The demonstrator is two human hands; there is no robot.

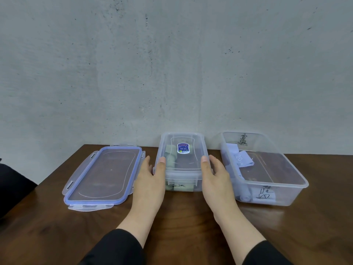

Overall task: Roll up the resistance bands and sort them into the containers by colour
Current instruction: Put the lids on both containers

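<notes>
Both hands, left [150, 176] and right [215, 175], grasp the lidded middle box [181, 169] of green bands [170, 159] on the worktop [191, 217], thumbs on top. Pressing evenly should seat its lid; blue bands [242, 157] sit in the open right box [298, 190], a spare lid [101, 176] lying left.

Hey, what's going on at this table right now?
A person is holding the middle container with both hands, the left hand and right hand on its sides and the thumbs on its lid. Rolled greenish bands show through it. To the right, an open container holds pale blue bands, some rolled, one loose. A spare lid with a blue seal lies on the table to the left.
</notes>
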